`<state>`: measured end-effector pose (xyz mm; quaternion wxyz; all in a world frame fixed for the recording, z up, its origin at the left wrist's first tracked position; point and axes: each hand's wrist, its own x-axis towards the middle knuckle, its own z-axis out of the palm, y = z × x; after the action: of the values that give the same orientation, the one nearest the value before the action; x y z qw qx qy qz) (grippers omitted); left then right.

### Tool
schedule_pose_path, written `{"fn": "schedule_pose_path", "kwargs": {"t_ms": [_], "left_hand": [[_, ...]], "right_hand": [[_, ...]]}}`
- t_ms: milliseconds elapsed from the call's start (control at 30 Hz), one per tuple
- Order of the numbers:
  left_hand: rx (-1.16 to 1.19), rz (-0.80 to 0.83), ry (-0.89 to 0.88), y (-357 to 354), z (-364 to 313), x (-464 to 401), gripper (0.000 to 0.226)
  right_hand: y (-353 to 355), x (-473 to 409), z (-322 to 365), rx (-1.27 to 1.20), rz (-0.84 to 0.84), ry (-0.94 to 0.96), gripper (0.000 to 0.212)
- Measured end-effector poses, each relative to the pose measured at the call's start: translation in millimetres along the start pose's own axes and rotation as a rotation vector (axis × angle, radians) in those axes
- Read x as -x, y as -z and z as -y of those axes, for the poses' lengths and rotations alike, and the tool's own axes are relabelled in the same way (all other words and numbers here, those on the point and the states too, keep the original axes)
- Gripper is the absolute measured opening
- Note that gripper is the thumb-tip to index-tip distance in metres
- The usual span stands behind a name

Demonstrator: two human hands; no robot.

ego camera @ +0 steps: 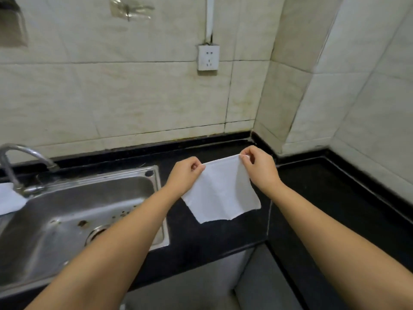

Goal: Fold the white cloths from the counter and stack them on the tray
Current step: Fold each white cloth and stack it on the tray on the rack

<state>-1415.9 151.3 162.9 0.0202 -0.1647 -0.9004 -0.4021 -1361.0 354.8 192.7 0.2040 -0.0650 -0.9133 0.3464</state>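
Stainless steel fills the left of the view: a sink (67, 222) set into a black counter (223, 238), its basin spotted with rust marks round the drain (97, 232), and a curved metal tap (20, 162) rising at its far left corner. Beside the tap, at the frame's left edge, lies a second white cloth (9, 198) on the sink's rim. Behind runs a wall of pale, stained tiles (111, 97), with a strip of clear tape (130, 8) stuck high up and a white socket (208, 57) fed by a white conduit from above. To the right of the sink the left hand (186, 173) pinches one top corner of a white cloth (221, 191) between thumb and fingertips; the right hand (259, 166) pinches the other top corner the same way. The cloth hangs between them above the black counter, top edge taut, lower edge loose and uneven. Further right the wall juts out in a tiled column (290, 86), and the counter turns the corner along the right-hand wall, edged with a black upstand.
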Motion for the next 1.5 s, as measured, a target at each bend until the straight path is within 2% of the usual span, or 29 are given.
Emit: {"fn": "schedule_pose_path", "kwargs": {"t_ms": [200,300,467,600,700,800,900,1067,1267,1333,1400,1500], "left_hand": [[0.020,-0.101,0.039,-34,-22,-45,0.010],[-0.040,-0.072,0.020,-46,-7,-38,0.011],[-0.131,0.155,0.019,-76,40,10,0.007],[-0.087,0.436,0.206,-98,81,43,0.013],[-0.076,0.540,0.289,-107,98,42,0.021],[-0.068,0.527,0.323,-110,105,23,0.014],[-0.076,0.476,0.345,-114,112,-3,0.018],[-0.168,0.400,0.389,-122,127,-38,0.014],[-0.480,0.430,0.226,-133,135,-56,0.019],[-0.558,0.478,0.143,-134,128,-65,0.026],[-0.582,0.558,-0.005,-140,111,-77,0.039],[-0.477,0.697,-0.281,-172,71,-96,0.047]], "right_hand": [[43,-38,-55,-0.007,-0.099,-0.027,0.012],[40,-27,-92,-0.080,-0.040,-0.073,0.010],[3,30,-152,-0.045,0.246,-0.175,0.010],[-22,74,-186,-0.010,0.518,-0.267,0.011],[-31,78,-199,-0.031,0.620,-0.327,0.008],[-39,51,-203,-0.031,0.586,-0.357,0.008],[-56,15,-205,0.006,0.538,-0.361,0.010],[-89,-29,-209,0.091,0.518,-0.373,0.009],[-110,-35,-214,0.266,0.510,-0.320,0.008],[-108,-35,-211,0.319,0.518,-0.328,0.020],[-101,-32,-207,0.315,0.497,-0.407,0.031],[-87,-14,-199,0.338,0.528,-0.559,0.035]]}}
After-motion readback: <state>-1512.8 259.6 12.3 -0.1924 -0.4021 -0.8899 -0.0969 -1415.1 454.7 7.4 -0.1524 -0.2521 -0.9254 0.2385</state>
